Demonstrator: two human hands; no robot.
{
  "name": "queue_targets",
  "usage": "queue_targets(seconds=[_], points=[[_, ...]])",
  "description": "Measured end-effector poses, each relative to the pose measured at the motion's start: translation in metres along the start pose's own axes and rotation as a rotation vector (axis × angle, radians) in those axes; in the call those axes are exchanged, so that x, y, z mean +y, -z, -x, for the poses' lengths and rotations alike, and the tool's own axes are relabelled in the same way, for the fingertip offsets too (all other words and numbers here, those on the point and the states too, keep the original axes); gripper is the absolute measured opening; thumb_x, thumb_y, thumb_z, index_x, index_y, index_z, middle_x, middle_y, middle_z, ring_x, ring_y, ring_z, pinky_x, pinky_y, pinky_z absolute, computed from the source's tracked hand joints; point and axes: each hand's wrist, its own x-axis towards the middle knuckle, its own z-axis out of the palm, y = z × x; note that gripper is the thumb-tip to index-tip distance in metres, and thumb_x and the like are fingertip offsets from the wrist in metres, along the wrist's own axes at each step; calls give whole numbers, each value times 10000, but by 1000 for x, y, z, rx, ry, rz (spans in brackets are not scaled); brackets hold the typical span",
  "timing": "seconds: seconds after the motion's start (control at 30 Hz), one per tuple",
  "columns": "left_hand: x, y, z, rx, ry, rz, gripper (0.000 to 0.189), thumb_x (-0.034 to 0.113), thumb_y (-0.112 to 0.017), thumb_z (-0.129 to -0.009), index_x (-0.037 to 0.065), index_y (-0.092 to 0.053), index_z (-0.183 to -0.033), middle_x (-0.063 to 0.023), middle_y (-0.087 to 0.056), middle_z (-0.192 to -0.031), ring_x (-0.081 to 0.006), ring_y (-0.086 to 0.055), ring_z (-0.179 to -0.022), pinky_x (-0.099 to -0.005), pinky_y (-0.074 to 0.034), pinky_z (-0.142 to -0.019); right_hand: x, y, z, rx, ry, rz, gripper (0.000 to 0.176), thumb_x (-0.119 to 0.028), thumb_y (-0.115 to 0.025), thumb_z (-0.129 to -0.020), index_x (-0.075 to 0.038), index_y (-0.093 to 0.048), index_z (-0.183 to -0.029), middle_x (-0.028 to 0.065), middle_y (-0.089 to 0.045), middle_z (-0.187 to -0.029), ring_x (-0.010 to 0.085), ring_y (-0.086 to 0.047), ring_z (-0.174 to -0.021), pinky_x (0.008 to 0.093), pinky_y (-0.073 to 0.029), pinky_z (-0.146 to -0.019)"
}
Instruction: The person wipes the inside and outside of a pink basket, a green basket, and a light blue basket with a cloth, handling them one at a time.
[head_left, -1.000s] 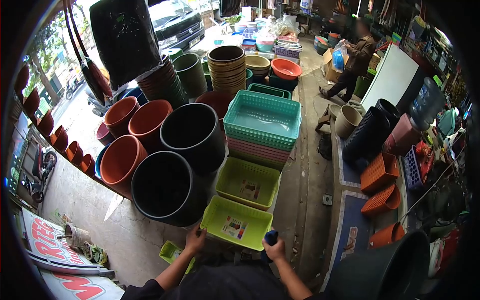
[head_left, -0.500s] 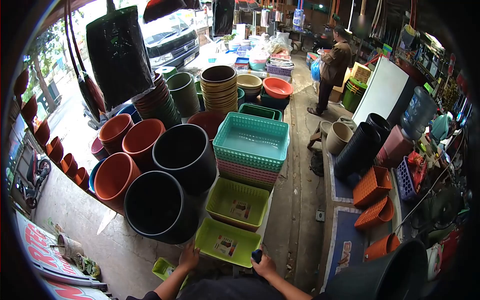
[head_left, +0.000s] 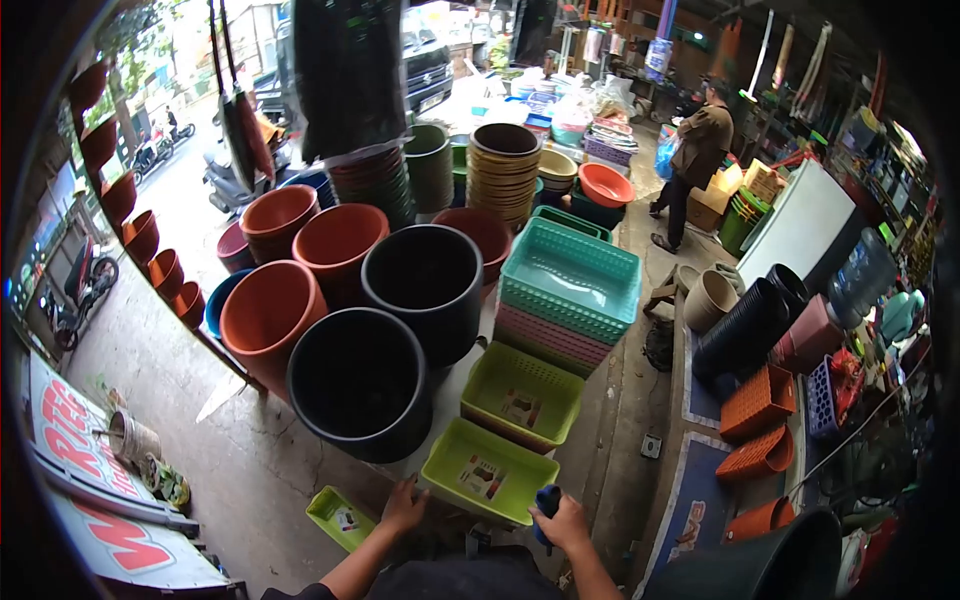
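My left hand (head_left: pixel 404 505) is beside the left edge of the front lime green basket (head_left: pixel 488 470), fingers apart, with nothing in it. In my right hand (head_left: pixel 565 522) is a dark blue object (head_left: pixel 546 508), held at that basket's right corner; what it is I cannot make out. Behind this basket stands a second lime green basket (head_left: pixel 522 393), with stacked turquoise baskets (head_left: pixel 570 270) further back. A small lime green basket (head_left: pixel 341 517) lies lower, left of my left hand. Large black pots (head_left: pixel 358 385) stand to the left.
Terracotta pots (head_left: pixel 272 315) stand at the left of the display. A person (head_left: pixel 700 150) stands on the walkway at the back right. Orange baskets (head_left: pixel 757 402) and stacked black pots (head_left: pixel 745 330) line the right side. A black bag (head_left: pixel 350 75) hangs overhead.
The view has turned left, so the display appears further right. My left hand has come away slightly from the front basket's edge. My right hand still holds the dark blue object.
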Motion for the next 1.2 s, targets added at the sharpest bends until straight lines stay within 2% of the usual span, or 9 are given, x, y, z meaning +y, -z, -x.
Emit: queue_targets(seconds=[0.17, 0.33, 0.5, 0.73, 0.87, 0.93, 1.0, 1.1, 1.2], points=[[-50, 15, 52, -91, 193, 124, 547, 351, -595, -923, 13, -506, -1344, -263, -547, -1250, -354, -638, -969, -413, -490, -897, -90, -6, 15, -116, 102, -238, 525, -346, -805, -777, -6, -627, -1134, 135, -697, -997, 221, -677, -925, 358, -518, -836], [-162, 25, 122, -79, 486, 192, 448, 332, -602, -908, 1, -609, -1209, -241, -663, -1072, -378, -647, -981, -426, -501, -884, -138, -94, 17, -540, 113, -234, 401, -240, -706, -858, -33, -615, -1190, 175, -685, -1084, 269, -657, -1034, 377, -484, -904], [-270, 9, 197, 173, 821, 333, 407, 305, -619, -903, 9, -626, -1182, -216, -675, -1090, -352, -642, -1051, -404, -495, -921, -148, -239, 18, -893, 97, -120, 375, -211, -607, -909, -11, -580, -1226, 203, -671, -1118, 317, -628, -1100, 383, -457, -946], [-340, 7, 229, 226, 1095, 490, 439, 291, -631, -912, 22, -578, -1254, -203, -654, -1172, -325, -632, -1090, -405, -487, -933, -133, -448, 6, -1146, 15, 189, 520, -214, -606, -885, 34, -484, -1326, 268, -583, -1268, 380, -543, -1227, 418, -402, -1045], [-395, -24, 216, 233, 1095, 520, 482, 301, -630, -911, 28, -538, -1296, -204, -652, -1176, -318, -631, -1099, -401, -484, -941, -47, -579, -8, -864, 375, 376, 571, -214, -625, -866, 47, -458, -1345, 292, -561, -1285, 402, -522, -1244, 422, -394, -1058], [-431, -52, 212, 216, 1108, 690, 525, 311, -638, -905, 36, -507, -1332, -210, -629, -1223, -333, -612, -1138, -400, -475, -965, -92, -592, -20, -1086, 67, 397, 564, -138, -591, -847, 98, -426, -1333, 343, -517, -1296, 419, -496, -1260, 429, -386, -1075], [-442, -59, 196, 226, 1086, 655, 581, 305, -649, -898, 47, -460, -1382, -232, -595, -1272, -350, -577, -1192, -405, -457, -996, -77, -635, -31, -1068, -38, 408, 516, -132, -588, -847, 82, -468, -1300, 338, -521, -1290, 427, -494, -1254, 441, -407, -1051], [-463, -70, 173, 121, 1134, 644, 632, 291, -662, -891, 37, -419, -1416, -259, -538, -1337, -359, -533, -1246, -408, -433, -1026, -61, -679, -47, -1069, -6, 503, 485, -123, -591, -847, 64, -495, -1283, 321, -531, -1287, 424, -516, -1228, 447, -428, -1024], [-484, -94, 157, 267, 1138, 761, 678, 276, -672, -886, 20, -377, -1439, -265, -501, -1374, -349, -506, -1277, -402, -412, -1047, -48, -702, -53, -1076, 62, 487, 506, -109, -597, -848, 47, -477, -1314, 305, -538, -1288, 427, -527, -1208, 452, -432, -1014]])
